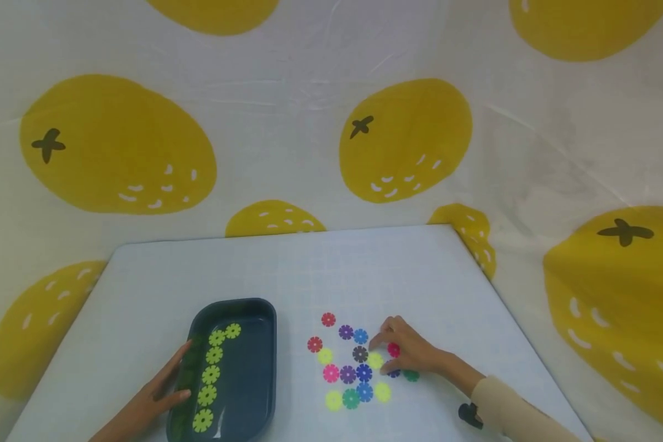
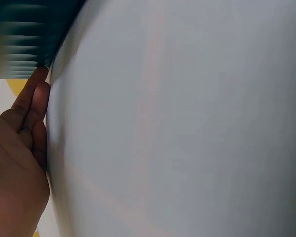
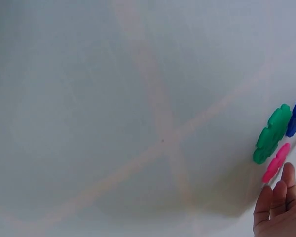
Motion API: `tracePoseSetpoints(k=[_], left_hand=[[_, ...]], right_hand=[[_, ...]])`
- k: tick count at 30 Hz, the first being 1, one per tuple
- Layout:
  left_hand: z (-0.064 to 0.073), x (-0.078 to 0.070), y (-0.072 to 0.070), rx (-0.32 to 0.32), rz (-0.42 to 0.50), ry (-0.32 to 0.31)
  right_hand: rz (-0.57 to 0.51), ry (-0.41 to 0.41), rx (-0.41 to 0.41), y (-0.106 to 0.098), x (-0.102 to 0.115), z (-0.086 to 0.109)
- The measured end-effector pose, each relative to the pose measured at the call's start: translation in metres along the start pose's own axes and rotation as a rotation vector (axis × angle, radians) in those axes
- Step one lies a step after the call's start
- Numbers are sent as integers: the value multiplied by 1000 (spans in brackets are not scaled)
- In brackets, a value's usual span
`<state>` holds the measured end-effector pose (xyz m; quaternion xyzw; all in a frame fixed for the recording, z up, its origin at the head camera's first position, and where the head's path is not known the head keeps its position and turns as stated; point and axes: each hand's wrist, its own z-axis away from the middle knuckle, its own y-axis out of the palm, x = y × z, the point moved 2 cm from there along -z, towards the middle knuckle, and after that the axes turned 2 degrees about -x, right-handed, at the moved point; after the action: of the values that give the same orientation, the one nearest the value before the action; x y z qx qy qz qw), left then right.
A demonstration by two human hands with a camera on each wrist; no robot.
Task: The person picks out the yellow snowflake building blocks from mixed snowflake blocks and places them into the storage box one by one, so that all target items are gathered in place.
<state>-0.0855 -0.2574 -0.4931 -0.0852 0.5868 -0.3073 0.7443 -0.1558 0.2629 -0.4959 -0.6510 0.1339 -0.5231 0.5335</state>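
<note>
A dark blue-green tray (image 1: 262, 368) stands on the left of the white table. My left hand (image 1: 153, 393) holds its left side, thumb over the rim, other fingers along the outer wall. In the left wrist view, the fingers (image 2: 37, 106) reach the tray's ribbed outside (image 2: 24, 42). Inside the tray, several yellow-green notched discs (image 1: 211, 374) form a curved row. Over the loose discs right of the tray, my right hand (image 1: 411, 348) has thumb and forefinger spread about a yellow disc (image 1: 375, 361), which lies on the table. A crimson disc (image 1: 393, 349) is partly under this hand.
Loose discs in several colours lie flat around the right hand, among them a black disc (image 1: 360, 354), a pink disc (image 1: 331, 372) and a green disc (image 1: 350, 399). A dark object (image 1: 469, 415) shows by the right sleeve (image 1: 508, 408). Lemon-print cloth (image 1: 287, 141) hangs behind the table.
</note>
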Motion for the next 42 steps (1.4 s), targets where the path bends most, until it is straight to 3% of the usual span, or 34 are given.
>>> tracePoseSetpoints(k=[6,13,18,26,31,38,42], left_hand=[[0,1,-1,33,23,-63],[0,0,-2,40,13,-60],[0,0,-2,58,33,-96],[-1,2,-3,58,31,-98],[-2,3,-3,56,35,-95],[-1,3,-3,57,31,-88],[-1,3,-2,44,27,-78]], right_hand=[[14,4,18,0,0,-4],[1,14,17,1,4,-5],[-36,35,5,3,6,-3],[-90,161,48,5,14,-2],[-89,181,77,3,14,-3],[-145,120,6,0,11,-1],[-225,141,-37,-2,14,1]])
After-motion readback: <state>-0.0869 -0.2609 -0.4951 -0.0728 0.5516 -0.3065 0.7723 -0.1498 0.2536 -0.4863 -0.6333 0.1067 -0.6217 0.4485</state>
